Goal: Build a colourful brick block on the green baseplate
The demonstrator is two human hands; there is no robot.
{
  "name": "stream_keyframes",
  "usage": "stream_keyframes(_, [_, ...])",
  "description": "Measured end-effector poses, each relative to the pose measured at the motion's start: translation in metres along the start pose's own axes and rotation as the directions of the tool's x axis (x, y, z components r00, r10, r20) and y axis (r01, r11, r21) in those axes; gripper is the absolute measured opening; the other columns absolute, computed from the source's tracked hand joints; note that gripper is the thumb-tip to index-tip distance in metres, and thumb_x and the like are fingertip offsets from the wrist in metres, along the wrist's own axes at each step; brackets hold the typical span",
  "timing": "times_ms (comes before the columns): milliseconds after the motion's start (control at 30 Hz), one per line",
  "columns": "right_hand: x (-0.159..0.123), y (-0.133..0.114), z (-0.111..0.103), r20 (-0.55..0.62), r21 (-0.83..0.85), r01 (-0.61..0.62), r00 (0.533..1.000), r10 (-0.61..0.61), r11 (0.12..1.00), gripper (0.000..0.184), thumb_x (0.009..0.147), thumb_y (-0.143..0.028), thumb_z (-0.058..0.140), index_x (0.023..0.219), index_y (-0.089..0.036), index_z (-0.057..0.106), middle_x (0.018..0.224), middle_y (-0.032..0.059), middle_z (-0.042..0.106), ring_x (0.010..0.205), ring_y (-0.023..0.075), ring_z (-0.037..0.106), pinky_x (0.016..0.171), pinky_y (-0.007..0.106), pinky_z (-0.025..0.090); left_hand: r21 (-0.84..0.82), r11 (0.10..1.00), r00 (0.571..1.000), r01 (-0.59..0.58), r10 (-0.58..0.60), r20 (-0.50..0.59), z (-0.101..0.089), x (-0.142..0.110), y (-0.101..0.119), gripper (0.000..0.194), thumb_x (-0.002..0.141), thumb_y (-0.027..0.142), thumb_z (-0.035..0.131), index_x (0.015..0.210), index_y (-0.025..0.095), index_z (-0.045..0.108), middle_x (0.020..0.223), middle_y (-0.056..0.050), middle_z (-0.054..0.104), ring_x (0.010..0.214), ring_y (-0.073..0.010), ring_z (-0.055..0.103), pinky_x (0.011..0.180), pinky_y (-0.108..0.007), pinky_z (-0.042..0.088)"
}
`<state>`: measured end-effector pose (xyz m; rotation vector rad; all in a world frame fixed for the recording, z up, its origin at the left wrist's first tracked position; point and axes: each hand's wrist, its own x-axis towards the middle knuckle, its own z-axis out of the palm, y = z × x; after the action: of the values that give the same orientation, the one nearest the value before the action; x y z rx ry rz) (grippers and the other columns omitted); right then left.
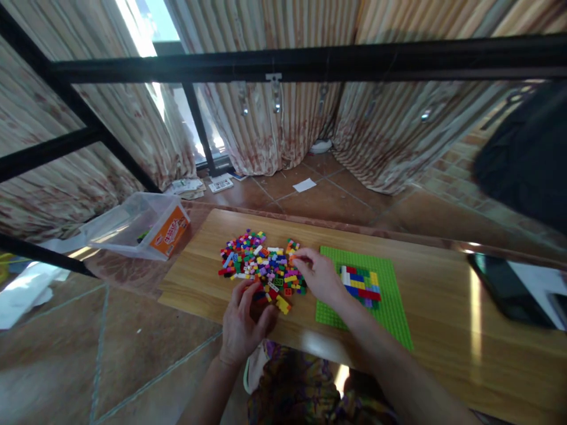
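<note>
A loose heap of small coloured toy bricks [261,260] lies on the wooden table. My left hand [243,321] rests at the heap's near left edge, its fingers curled and the thumb held apart, with bricks beside the fingertips. At the right side of the heap, my right hand [319,274] pinches a small orange-red toy brick [294,257]; the fingers partly cover it. Under my right wrist lies a green baseplate [394,295]. On it stands a low block of joined bricks [361,286] in white, red, blue and yellow.
A clear plastic box [128,227] with an orange label stands left of the table [195,277]. Toward the table's right end lie a dark flat device [500,289] and white paper [538,289]. A black metal bar [310,64] crosses in front of the curtains.
</note>
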<state>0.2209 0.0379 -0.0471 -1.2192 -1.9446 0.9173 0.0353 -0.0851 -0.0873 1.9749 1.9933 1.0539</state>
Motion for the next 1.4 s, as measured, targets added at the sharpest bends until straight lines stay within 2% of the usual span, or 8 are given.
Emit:
stream_keyframes(133, [-0.047, -0.011, -0.001, 0.06, 0.296, -0.106, 0.994, 0.092, 0.949, 0.015, 0.089, -0.028, 0.054, 0.094, -0.02, 0.065, 0.084, 0.0017, 0.07, 0.078, 0.0153, 0.066, 0.071, 0.027, 0.051, -0.051, 0.999, 0.998, -0.016, 0.013, -0.065, -0.003, 0.002, -0.003, 0.039, 0.085, 0.035, 0.062, 0.121, 0.02, 0.057, 0.124, -0.012, 0.053, 0.115, -0.0247, 0.057, 0.095, -0.041, 0.052])
stream_keyframes(300, [-0.111, 0.002, -0.014, 0.026, 0.288, -0.207, 0.978, 0.208, 0.935, 0.012, 0.081, -0.026, 0.061, 0.089, -0.021, 0.067, 0.087, 0.0028, 0.072, 0.079, 0.0168, 0.067, 0.073, 0.029, 0.053, -0.062, 0.997, 0.977, 0.046, -0.058, -0.207, -0.005, -0.002, -0.001, 0.035, 0.086, 0.038, 0.062, 0.114, 0.018, 0.06, 0.117, -0.011, 0.057, 0.09, -0.0194, 0.062, 0.082, -0.036, 0.056])
stream_keyframes(467, [-0.148, 0.032, -0.046, -0.126, 0.211, -0.265, 0.947, 0.295, 0.941, 0.017, 0.084, -0.03, 0.058, 0.096, -0.023, 0.068, 0.089, 0.004, 0.072, 0.081, 0.0185, 0.067, 0.071, 0.031, 0.054, -0.128, 0.992, 0.989, 0.019, -0.037, -0.146, 0.003, -0.011, 0.029, 0.028, 0.089, 0.033, 0.058, 0.112, 0.018, 0.061, 0.114, -0.01, 0.059, 0.081, -0.0158, 0.062, 0.077, -0.032, 0.056])
stream_keyframes(567, [-0.153, 0.041, -0.061, -0.234, 0.173, -0.264, 0.925, 0.3, 0.949, 0.017, 0.085, -0.033, 0.058, 0.095, -0.023, 0.069, 0.094, 0.005, 0.072, 0.088, 0.0199, 0.067, 0.078, 0.033, 0.053, -0.222, 0.974, 0.999, -0.039, 0.035, -0.022, 0.017, -0.011, 0.058, 0.024, 0.09, 0.028, 0.055, 0.111, 0.019, 0.06, 0.112, -0.009, 0.061, 0.086, -0.0165, 0.063, 0.077, -0.031, 0.056])
stream_keyframes(733, [-0.15, 0.046, -0.067, -0.421, 0.064, -0.276, 0.864, 0.277, 0.959, 0.019, 0.086, -0.036, 0.059, 0.092, -0.022, 0.069, 0.093, 0.0067, 0.071, 0.081, 0.0196, 0.066, 0.072, 0.033, 0.053, -0.307, 0.949, 0.974, -0.069, 0.13, 0.184, 0.048, -0.001, 0.097, 0.028, 0.087, 0.018, 0.053, 0.115, 0.019, 0.057, 0.107, -0.008, 0.063, 0.08, -0.0153, 0.063, 0.076, -0.032, 0.056])
stream_keyframes(933, [-0.153, 0.06, -0.074, -0.542, -0.106, -0.311, 0.814, 0.208, 0.944, 0.019, 0.087, -0.036, 0.057, 0.092, -0.021, 0.067, 0.089, 0.0062, 0.07, 0.079, 0.0194, 0.064, 0.072, 0.032, 0.051, -0.252, 0.964, 0.962, -0.088, 0.148, 0.229, 0.073, 0.01, 0.112, 0.033, 0.082, 0.012, 0.056, 0.114, 0.018, 0.057, 0.114, -0.011, 0.06, 0.102, -0.0225, 0.062, 0.085, -0.038, 0.056])
stream_keyframes(1233, [-0.148, 0.074, -0.078, -0.503, -0.223, -0.256, 0.857, 0.114, 0.941, 0.024, 0.09, -0.034, 0.051, 0.1, -0.02, 0.067, 0.093, 0.008, 0.072, 0.087, 0.0212, 0.067, 0.079, 0.035, 0.053, -0.202, 0.974, 0.957, -0.104, 0.153, 0.247, 0.083, 0.024, 0.123, 0.036, 0.082, 0.012, 0.056, 0.118, 0.017, 0.056, 0.116, -0.01, 0.06, 0.112, -0.0236, 0.059, 0.095, -0.04, 0.054])
stream_keyframes(1400, [-0.142, 0.077, -0.075, -0.496, -0.26, -0.241, 0.864, 0.085, 0.935, 0.028, 0.09, -0.028, 0.048, 0.11, -0.02, 0.066, 0.102, 0.0095, 0.074, 0.091, 0.0224, 0.069, 0.083, 0.039, 0.055, -0.176, 0.958, 0.941, -0.225, 0.26, 0.218, 0.095, 0.022, 0.131, 0.036, 0.085, 0.014, 0.054, 0.12, 0.019, 0.058, 0.123, -0.011, 0.057, 0.115, -0.0232, 0.056, 0.1, -0.041, 0.05])
